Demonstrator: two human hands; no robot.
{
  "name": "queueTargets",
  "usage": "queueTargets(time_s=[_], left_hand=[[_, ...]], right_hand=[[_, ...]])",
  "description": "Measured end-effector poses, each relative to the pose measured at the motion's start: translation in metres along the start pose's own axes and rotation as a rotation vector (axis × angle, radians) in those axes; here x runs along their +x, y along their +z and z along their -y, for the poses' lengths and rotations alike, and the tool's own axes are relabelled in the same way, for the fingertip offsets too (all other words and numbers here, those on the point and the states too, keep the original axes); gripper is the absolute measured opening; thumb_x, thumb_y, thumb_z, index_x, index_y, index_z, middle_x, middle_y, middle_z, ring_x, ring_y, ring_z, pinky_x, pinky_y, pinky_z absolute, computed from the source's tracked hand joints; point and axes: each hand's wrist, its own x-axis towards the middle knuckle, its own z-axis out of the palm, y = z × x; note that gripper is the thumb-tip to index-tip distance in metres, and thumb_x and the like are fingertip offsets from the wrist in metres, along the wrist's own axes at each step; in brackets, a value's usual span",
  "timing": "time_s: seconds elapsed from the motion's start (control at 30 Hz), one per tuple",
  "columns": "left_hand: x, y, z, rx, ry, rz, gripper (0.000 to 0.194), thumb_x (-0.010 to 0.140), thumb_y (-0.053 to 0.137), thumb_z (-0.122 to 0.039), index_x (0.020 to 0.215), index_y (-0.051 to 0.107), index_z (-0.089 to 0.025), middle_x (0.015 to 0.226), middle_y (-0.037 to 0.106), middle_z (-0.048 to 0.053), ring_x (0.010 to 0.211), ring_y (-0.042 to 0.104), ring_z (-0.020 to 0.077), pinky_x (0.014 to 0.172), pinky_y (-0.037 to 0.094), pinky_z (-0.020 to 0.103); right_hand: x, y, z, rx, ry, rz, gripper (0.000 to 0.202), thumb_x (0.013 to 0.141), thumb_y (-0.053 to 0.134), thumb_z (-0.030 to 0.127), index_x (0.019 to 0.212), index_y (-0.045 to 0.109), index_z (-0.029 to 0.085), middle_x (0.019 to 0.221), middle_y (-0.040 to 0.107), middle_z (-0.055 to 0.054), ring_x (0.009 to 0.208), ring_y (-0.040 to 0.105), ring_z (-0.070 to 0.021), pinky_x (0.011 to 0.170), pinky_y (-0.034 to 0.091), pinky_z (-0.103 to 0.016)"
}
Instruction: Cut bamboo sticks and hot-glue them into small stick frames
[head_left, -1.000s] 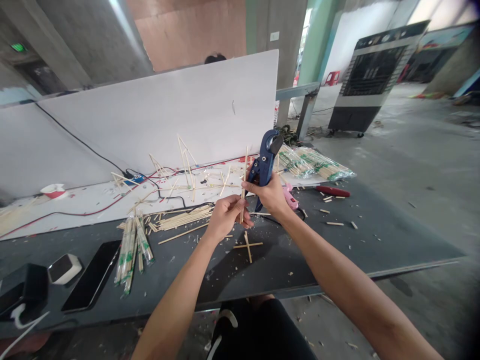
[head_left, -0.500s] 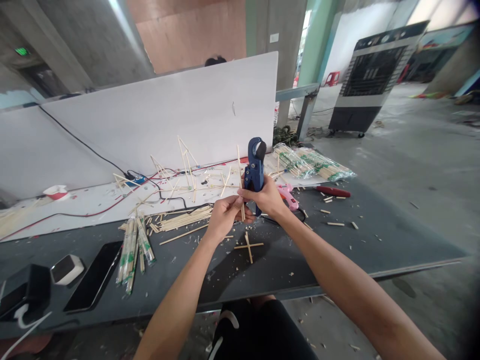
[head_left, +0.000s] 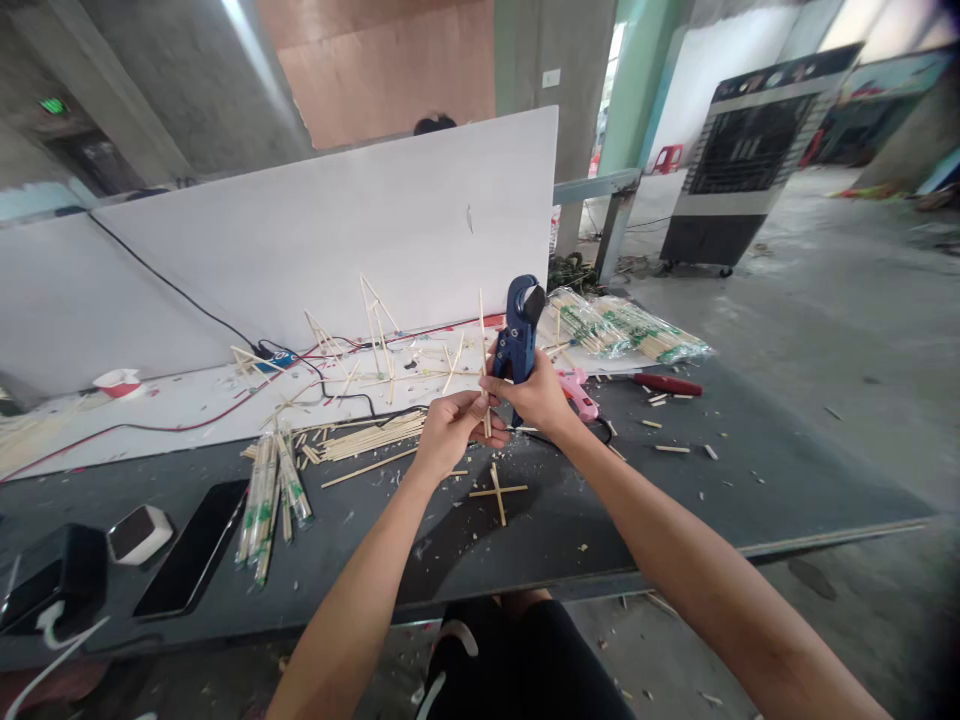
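Observation:
My left hand (head_left: 448, 428) is closed, pinching thin wooden sticks (head_left: 482, 325) that stand nearly upright. At least one is long; a shorter piece appears beside it at the bottom. My right hand (head_left: 538, 396) grips a blue pipe cutter (head_left: 516, 340), its curved head pointing up, while the right thumb and fingertips touch the same sticks. Part of the cutter's handles is hidden by the hand. Below both hands, sticks joined in a cross (head_left: 498, 491) lie on the dark table (head_left: 570, 530).
Loose sticks (head_left: 367, 440) and wrapped stick bundles (head_left: 262, 500) lie left, near a phone (head_left: 193, 548). A pink glue gun (head_left: 577, 395), a red-handled tool (head_left: 669, 384) and more stick packs (head_left: 645, 328) are right. Stick frames (head_left: 379, 325) stand before a white board (head_left: 337, 240).
The cutter's head tilts slightly further right. Both hands keep almost the same place and hold, and the view has shifted a little.

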Motion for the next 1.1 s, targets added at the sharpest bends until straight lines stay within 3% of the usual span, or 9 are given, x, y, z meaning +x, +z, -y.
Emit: queueTargets(time_s=[0.43, 0.73, 0.97, 1.1], left_hand=[[0.0004, 0.0003, -0.0001, -0.043, 0.015, -0.023, 0.053, 0.078, 0.074, -0.059, 0.096, 0.067, -0.009, 0.071, 0.071, 0.008, 0.060, 0.072, 0.0215, 0.055, 0.063, 0.031], [0.0010, -0.0037, -0.0035, -0.045, -0.032, 0.035, 0.056, 0.073, 0.078, -0.059, 0.099, 0.070, -0.010, 0.077, 0.074, 0.009, 0.065, 0.073, 0.0221, 0.059, 0.063, 0.033], [0.0000, -0.0026, -0.0025, -0.046, -0.010, 0.042, 0.052, 0.076, 0.076, -0.058, 0.092, 0.069, -0.010, 0.074, 0.073, 0.009, 0.064, 0.073, 0.0217, 0.060, 0.064, 0.033], [-0.0008, -0.0081, -0.0075, 0.008, 0.008, 0.039, 0.043, 0.078, 0.076, -0.054, 0.084, 0.069, -0.012, 0.071, 0.071, 0.006, 0.064, 0.073, 0.0217, 0.064, 0.065, 0.036]], right_hand=[[0.0010, -0.0006, -0.0077, -0.042, -0.035, -0.012, 0.043, 0.068, 0.077, 0.029, 0.103, 0.055, 0.019, 0.084, 0.062, 0.000, 0.063, 0.057, -0.0123, 0.062, 0.052, -0.032], [-0.0008, 0.0006, -0.0083, -0.076, -0.056, -0.026, 0.042, 0.070, 0.074, 0.032, 0.104, 0.054, 0.020, 0.085, 0.061, -0.001, 0.065, 0.057, -0.0132, 0.063, 0.053, -0.032], [-0.0009, 0.0015, -0.0089, -0.111, -0.084, -0.035, 0.040, 0.070, 0.074, 0.032, 0.103, 0.055, 0.020, 0.084, 0.063, -0.002, 0.069, 0.059, -0.0153, 0.069, 0.053, -0.034], [0.0000, -0.0044, -0.0039, -0.249, -0.113, -0.092, 0.033, 0.074, 0.071, 0.034, 0.100, 0.058, 0.019, 0.083, 0.064, -0.002, 0.071, 0.058, -0.0163, 0.071, 0.050, -0.034]])
